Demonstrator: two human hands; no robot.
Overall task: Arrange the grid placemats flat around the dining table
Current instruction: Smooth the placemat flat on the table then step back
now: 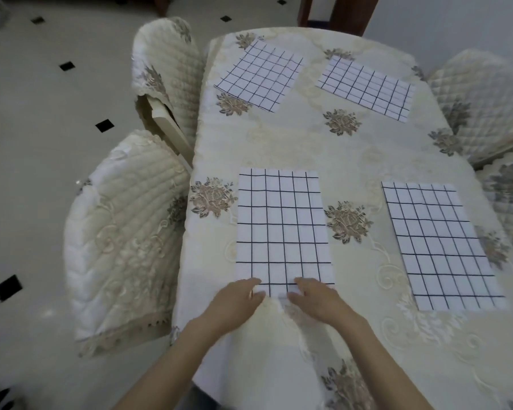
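Several white placemats with black grid lines lie flat on the dining table (302, 149), which wears a cream floral cloth. The near left placemat (282, 226) has both my hands on its near edge. My left hand (237, 300) pinches the near left corner, and my right hand (311, 297) grips the edge beside it. The near right placemat (439, 244) lies apart by the right side. The far left placemat (261, 75) and the far right placemat (367, 87) lie at the far end, both slightly skewed.
Quilted cream chairs stand around the table: one at near left (122, 232), one at far left (166, 72), one at far right (480, 99). A pale tiled floor with black diamonds (57, 119) spreads to the left. Dark wooden furniture legs (338, 10) rise beyond the table.
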